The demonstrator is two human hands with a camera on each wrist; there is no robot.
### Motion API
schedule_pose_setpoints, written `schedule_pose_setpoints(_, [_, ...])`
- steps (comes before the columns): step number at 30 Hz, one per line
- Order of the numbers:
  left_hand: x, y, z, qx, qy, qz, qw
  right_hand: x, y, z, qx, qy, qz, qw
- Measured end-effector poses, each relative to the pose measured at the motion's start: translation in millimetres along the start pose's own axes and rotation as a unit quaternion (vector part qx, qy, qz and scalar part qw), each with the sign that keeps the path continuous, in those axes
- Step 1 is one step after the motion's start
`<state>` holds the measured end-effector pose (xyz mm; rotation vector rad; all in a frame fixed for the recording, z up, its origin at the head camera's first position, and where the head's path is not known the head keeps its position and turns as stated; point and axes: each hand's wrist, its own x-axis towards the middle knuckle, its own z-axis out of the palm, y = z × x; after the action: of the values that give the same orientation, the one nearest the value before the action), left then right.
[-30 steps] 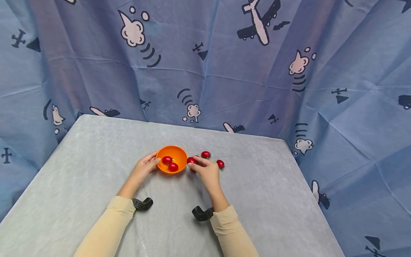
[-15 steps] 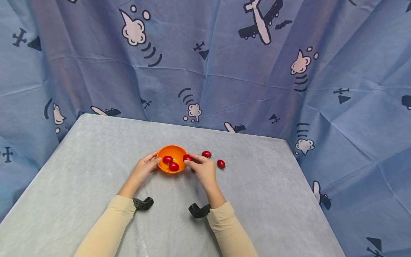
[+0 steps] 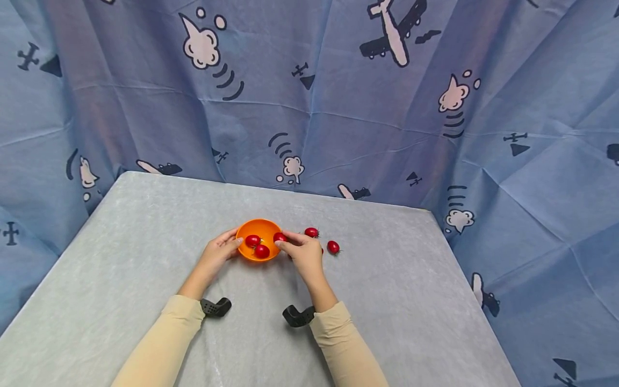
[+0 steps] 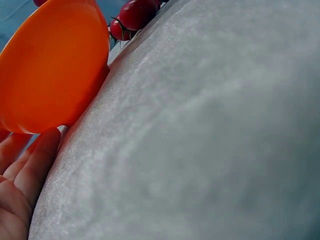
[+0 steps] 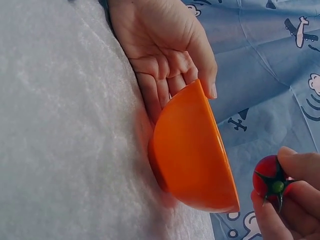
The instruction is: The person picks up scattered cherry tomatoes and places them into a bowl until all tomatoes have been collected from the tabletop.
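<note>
An orange bowl [image 3: 267,229] stands on the table with two red cherry tomatoes [image 3: 252,241] inside. My left hand [image 3: 213,259] grips its left side, thumb at the rim and fingers around the outer wall, as the right wrist view also shows. At the bowl's right rim, my right hand [image 3: 308,259] pinches another cherry tomato [image 5: 266,174] between thumb and fingers; its green stem end faces the right wrist camera. That tomato is held above the rim, apart from the two inside.
Beyond and right of my right hand lie loose cherry tomatoes [image 3: 333,247], one mostly hidden by the hand. A pale grey cloth covers the table [image 3: 387,290]. Behind it hangs a blue patterned curtain [image 3: 309,107].
My right hand has moved left with the pinched tomato, from beside the bowl to over its right rim. My left hand and the bowl have stayed put.
</note>
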<state>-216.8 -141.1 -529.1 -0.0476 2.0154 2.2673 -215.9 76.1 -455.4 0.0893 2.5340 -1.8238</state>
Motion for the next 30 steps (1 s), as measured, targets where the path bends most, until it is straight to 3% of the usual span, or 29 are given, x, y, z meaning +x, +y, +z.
schedule_pose_setpoints(4, [-0.9,-1.7,-0.4,-0.011,-0.002,0.028,0.9995,1.4,0.4,0.6,0.002,0.0,-0.005,1.0])
schedule_pose_setpoints(12, [-0.6,3.6,0.0,0.006,0.002,-0.026,0.9996,3.7,0.3,2.9,-0.008,-0.003,-0.009,1.0])
schedule_pose_setpoints(30, [0.0,1.4,0.7,0.001,0.004,-0.007,1.0,7.3,2.4,8.3,-0.01,-0.004,-0.008,1.0])
